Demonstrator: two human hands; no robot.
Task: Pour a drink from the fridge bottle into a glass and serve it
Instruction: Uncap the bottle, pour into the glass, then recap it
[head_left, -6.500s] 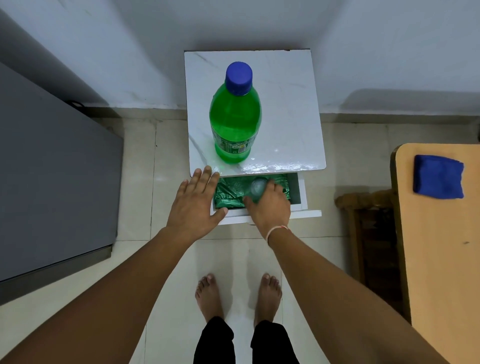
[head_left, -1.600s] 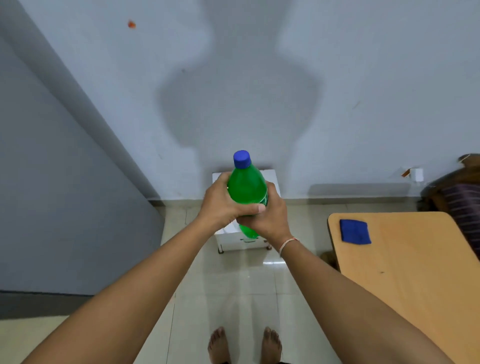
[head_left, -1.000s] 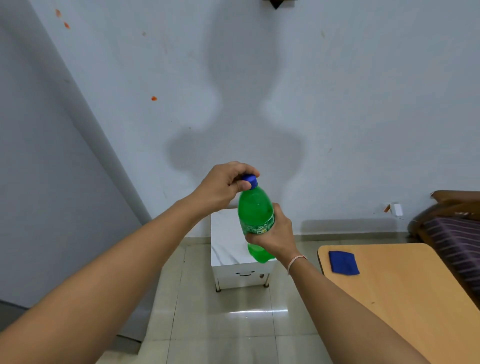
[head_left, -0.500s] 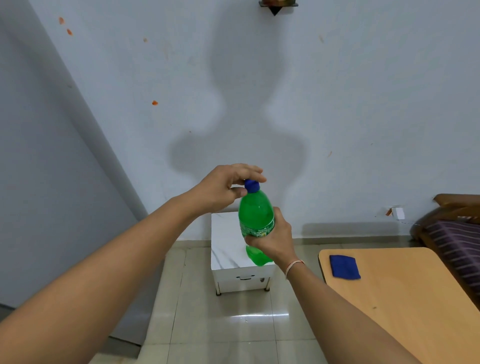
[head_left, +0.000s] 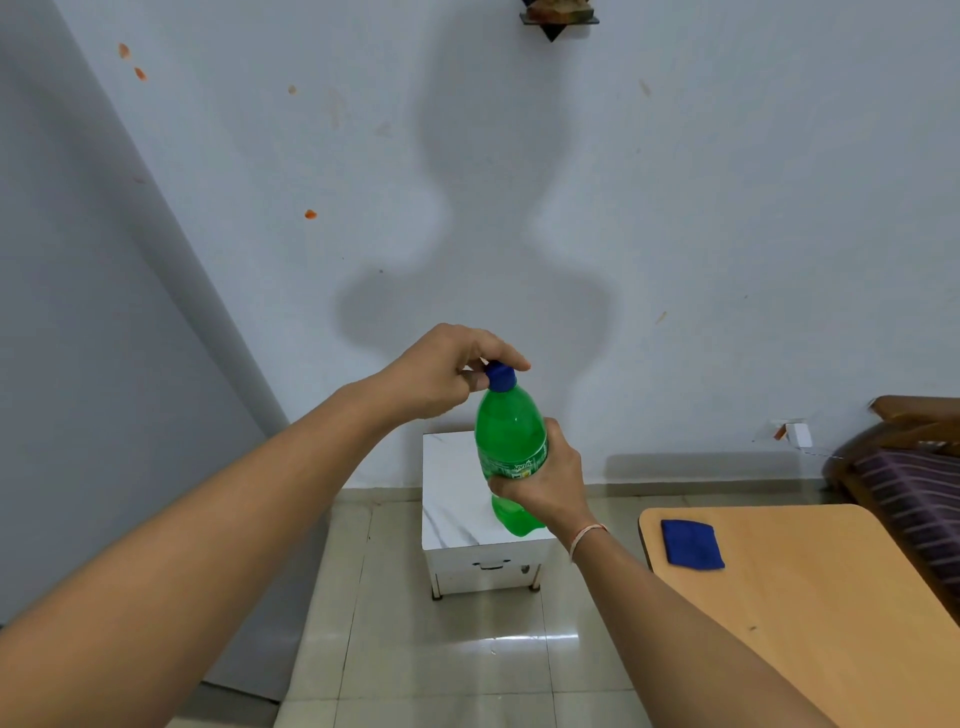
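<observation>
I hold the green bottle (head_left: 510, 441) upright in the air in front of me, above the small white cabinet (head_left: 457, 499). It is clear green plastic with a printed label band round its middle and a blue cap (head_left: 501, 376) on top. My right hand (head_left: 545, 480) has its grip closed round the label band and lower body, fingers wrapped to the front, a thin band at the wrist. My left hand (head_left: 447, 371) reaches in from the left with its grip pinched on the cap, thumb and fingertips touching it from both sides.

The cabinet stands on the tiled floor (head_left: 452, 654) against the pale wall (head_left: 675, 234). To my right is a wooden bench (head_left: 831, 613) with a folded blue cloth (head_left: 692, 543) lying near its far left corner, well apart from the bottle. A grey panel (head_left: 93, 389) fills the left side. Nothing lies between my hands and the bottle.
</observation>
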